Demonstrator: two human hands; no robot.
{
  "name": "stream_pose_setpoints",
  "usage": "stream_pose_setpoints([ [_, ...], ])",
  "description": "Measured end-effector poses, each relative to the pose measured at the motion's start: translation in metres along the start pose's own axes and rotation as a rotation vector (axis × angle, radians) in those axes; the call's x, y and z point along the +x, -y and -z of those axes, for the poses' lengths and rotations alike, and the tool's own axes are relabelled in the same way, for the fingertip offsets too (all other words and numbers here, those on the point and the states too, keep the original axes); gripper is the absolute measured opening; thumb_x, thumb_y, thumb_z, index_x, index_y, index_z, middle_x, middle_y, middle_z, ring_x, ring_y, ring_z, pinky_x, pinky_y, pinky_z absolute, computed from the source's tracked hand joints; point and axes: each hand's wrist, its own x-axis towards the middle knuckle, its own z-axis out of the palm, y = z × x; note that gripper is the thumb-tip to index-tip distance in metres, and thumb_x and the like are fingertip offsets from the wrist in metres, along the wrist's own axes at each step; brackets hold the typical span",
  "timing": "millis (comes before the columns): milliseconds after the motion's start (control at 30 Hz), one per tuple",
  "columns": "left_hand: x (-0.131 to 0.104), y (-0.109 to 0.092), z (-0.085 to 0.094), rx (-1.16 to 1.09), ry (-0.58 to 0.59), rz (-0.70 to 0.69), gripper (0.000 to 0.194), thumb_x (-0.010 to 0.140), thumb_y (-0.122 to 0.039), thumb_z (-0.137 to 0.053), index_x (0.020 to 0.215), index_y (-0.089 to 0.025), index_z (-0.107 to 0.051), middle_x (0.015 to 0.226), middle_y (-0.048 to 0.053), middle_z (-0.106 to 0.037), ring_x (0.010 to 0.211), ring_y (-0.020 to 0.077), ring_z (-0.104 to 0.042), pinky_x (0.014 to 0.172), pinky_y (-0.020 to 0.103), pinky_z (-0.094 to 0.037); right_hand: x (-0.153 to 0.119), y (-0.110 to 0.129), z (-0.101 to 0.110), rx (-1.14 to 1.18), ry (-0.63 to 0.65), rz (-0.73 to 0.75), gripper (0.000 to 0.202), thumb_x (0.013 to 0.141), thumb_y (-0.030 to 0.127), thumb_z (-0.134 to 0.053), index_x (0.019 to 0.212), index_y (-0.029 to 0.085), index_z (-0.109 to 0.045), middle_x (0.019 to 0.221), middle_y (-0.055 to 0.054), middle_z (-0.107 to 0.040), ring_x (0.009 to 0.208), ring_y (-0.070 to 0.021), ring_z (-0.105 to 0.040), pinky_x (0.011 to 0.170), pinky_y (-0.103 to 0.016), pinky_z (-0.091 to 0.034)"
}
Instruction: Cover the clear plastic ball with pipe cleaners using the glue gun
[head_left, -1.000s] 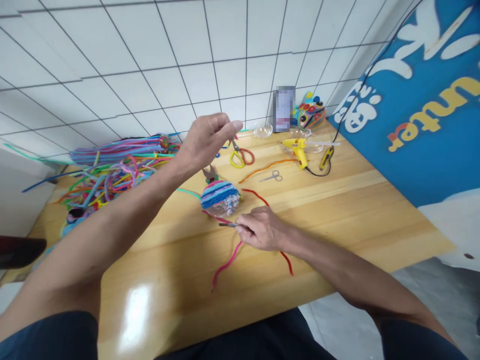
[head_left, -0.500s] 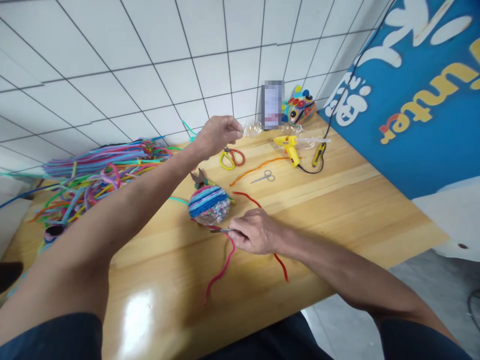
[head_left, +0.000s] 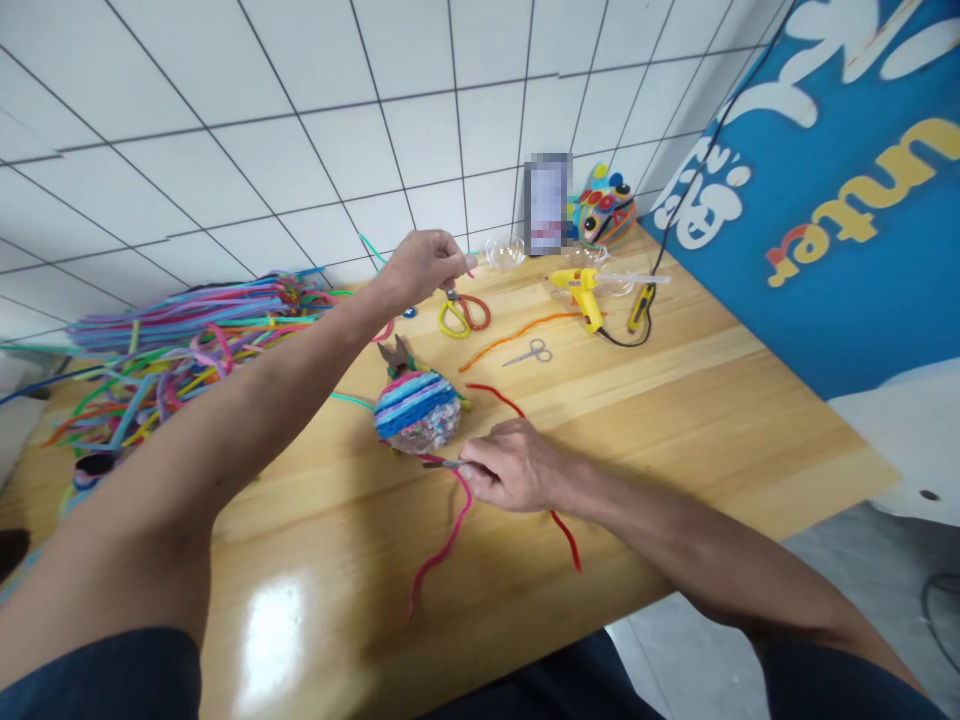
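Note:
My left hand (head_left: 431, 268) is raised over the back of the table, its fingers pinched on a pink pipe cleaner (head_left: 471, 273) whose tip shows at the fingertips. Closed around a slim metal tool (head_left: 442, 464) is my right hand (head_left: 517, 465), just in front of a ball (head_left: 417, 410). Blue, lilac and pink pipe cleaners wrap the ball's upper part; its lower part looks clear with speckled filling. Beneath the tool a dark pink pipe cleaner (head_left: 442, 550) curves towards the front edge. A red pipe cleaner (head_left: 566, 540) passes under my right hand.
Pliers (head_left: 397, 355) stand behind the ball. Farther back are large scissors (head_left: 465, 315), small scissors (head_left: 531, 353), an orange pipe cleaner (head_left: 517, 328), a yellow glue gun (head_left: 577, 290), a phone (head_left: 547, 205) and a decorated ball (head_left: 606, 212). Heaped pipe cleaners (head_left: 180, 320) lie left.
My left hand has shifted slightly left, and a pink tip now shows at its fingers. A pink curve has appeared below that wrist. My right hand holds its place by the ball.

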Motion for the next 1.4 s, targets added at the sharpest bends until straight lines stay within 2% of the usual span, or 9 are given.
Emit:
stream_pose_setpoints([
  [167, -0.011, 0.012, 0.009, -0.194, 0.007, -0.023, 0.026, 0.080, -0.002, -0.086, 0.079, -0.017, -0.066, 0.066, -0.001, -0.071, 0.059, 0.0097, -0.064, 0.060, 0.023, -0.049, 0.001, -0.003, 0.007, 0.024, 0.003, 0.001, 0.020, 0.104, 0.021, -0.050, 0.084, 0.025, -0.055, 0.062, 0.006, -0.060, 0.055, -0.0121, -0.051, 0.063, -0.029, -0.034],
  [267, -0.024, 0.018, 0.021, -0.265, -0.018, -0.052, 0.020, 0.084, 0.000, -0.082, 0.085, -0.016, -0.069, 0.071, -0.001, -0.073, 0.065, 0.0099, -0.069, 0.067, 0.022, -0.055, 0.003, -0.005, 0.012, 0.057, 0.011, 0.016, 0.020, 0.103, 0.019, -0.050, 0.084, 0.025, -0.053, 0.061, 0.006, -0.058, 0.055, -0.0120, -0.048, 0.061, -0.028, -0.033],
  [367, -0.037, 0.021, 0.034, -0.357, -0.051, -0.027, 0.016, 0.092, -0.012, -0.082, 0.083, -0.015, -0.070, 0.071, -0.001, -0.071, 0.062, 0.0088, -0.068, 0.066, 0.022, -0.055, 0.005, -0.005, 0.016, 0.067, 0.028, 0.010, 0.019, 0.101, 0.017, -0.052, 0.084, 0.025, -0.053, 0.060, 0.007, -0.055, 0.054, -0.0121, -0.046, 0.060, -0.028, -0.032],
  [467, -0.049, 0.021, 0.044, -0.494, -0.045, 0.041, 0.026, 0.099, -0.030, -0.082, 0.081, -0.015, -0.069, 0.072, -0.001, -0.070, 0.058, 0.0080, -0.067, 0.065, 0.023, -0.056, 0.005, -0.007, 0.016, 0.068, 0.021, 0.006, 0.020, 0.101, 0.017, -0.052, 0.083, 0.026, -0.053, 0.060, 0.007, -0.055, 0.054, -0.0121, -0.047, 0.061, -0.029, -0.033],
  [667, -0.075, 0.028, 0.060, -0.580, -0.083, -0.024, 0.032, 0.074, -0.021, -0.101, 0.089, -0.016, -0.074, 0.074, -0.002, -0.072, 0.063, 0.0094, -0.068, 0.064, 0.022, -0.056, 0.000, -0.011, 0.012, 0.071, 0.007, 0.003, 0.021, 0.103, 0.019, -0.053, 0.083, 0.026, -0.053, 0.060, 0.007, -0.054, 0.053, -0.0120, -0.048, 0.061, -0.027, -0.035],
  [1000, -0.094, 0.043, 0.062, -0.643, -0.219, 0.011, 0.054, 0.090, -0.056, -0.090, 0.066, -0.019, -0.057, 0.060, -0.004, -0.058, 0.047, 0.0059, -0.053, 0.049, 0.020, -0.046, -0.003, -0.012, 0.007, 0.074, 0.062, -0.022, 0.022, 0.103, 0.019, -0.053, 0.082, 0.025, -0.054, 0.059, 0.008, -0.051, 0.053, -0.0118, -0.046, 0.060, -0.027, -0.034],
  [1100, -0.097, 0.044, 0.061, -0.657, -0.214, 0.020, 0.054, 0.081, -0.052, -0.097, 0.064, -0.019, -0.058, 0.059, -0.004, -0.060, 0.048, 0.0066, -0.056, 0.050, 0.021, -0.047, -0.004, -0.013, 0.007, 0.069, 0.080, -0.035, 0.022, 0.104, 0.021, -0.051, 0.082, 0.025, -0.055, 0.060, 0.007, -0.052, 0.054, -0.0120, -0.047, 0.061, -0.027, -0.035],
  [1267, -0.100, 0.047, 0.064, -0.615, -0.187, 0.014, 0.037, 0.065, -0.036, -0.106, 0.077, -0.018, -0.076, 0.069, 0.001, -0.075, 0.063, 0.0127, -0.069, 0.062, 0.024, -0.056, -0.004, -0.013, 0.008, 0.073, 0.073, -0.033, 0.022, 0.104, 0.020, -0.053, 0.082, 0.025, -0.055, 0.060, 0.007, -0.053, 0.053, -0.0123, -0.047, 0.060, -0.028, -0.035],
  [1400, -0.098, 0.053, 0.066, -0.632, -0.198, 0.046, 0.037, 0.062, -0.033, -0.106, 0.085, -0.018, -0.081, 0.076, 0.002, -0.079, 0.071, 0.0149, -0.074, 0.069, 0.025, -0.059, -0.003, -0.013, 0.007, 0.085, 0.071, -0.031, 0.021, 0.103, 0.020, -0.053, 0.083, 0.026, -0.053, 0.060, 0.007, -0.052, 0.053, -0.0123, -0.047, 0.060, -0.027, -0.035],
])
